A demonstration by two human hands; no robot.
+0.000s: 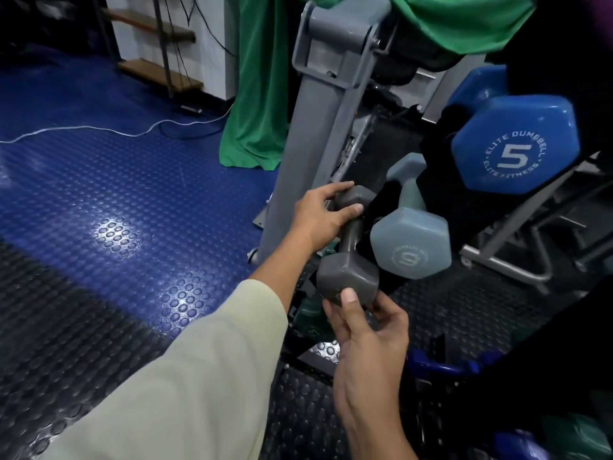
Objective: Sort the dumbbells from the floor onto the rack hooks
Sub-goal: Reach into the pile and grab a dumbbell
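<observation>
A dark grey dumbbell sits against the black rack at mid-frame. My left hand grips its far head, fingers and thumb curled round it. Below, my right hand holds the near head, thumb on top and fingers underneath. Right beside it on the rack lies a light grey-blue dumbbell. Higher up to the right rests a blue dumbbell marked 5. Low on the rack, a dark green dumbbell and a purple one are partly hidden in shadow.
A grey metal machine post stands just left of the rack, with green cloth hanging behind it. Blue studded floor mat spreads to the left, crossed by a white cable. Grey frame bars lie to the right.
</observation>
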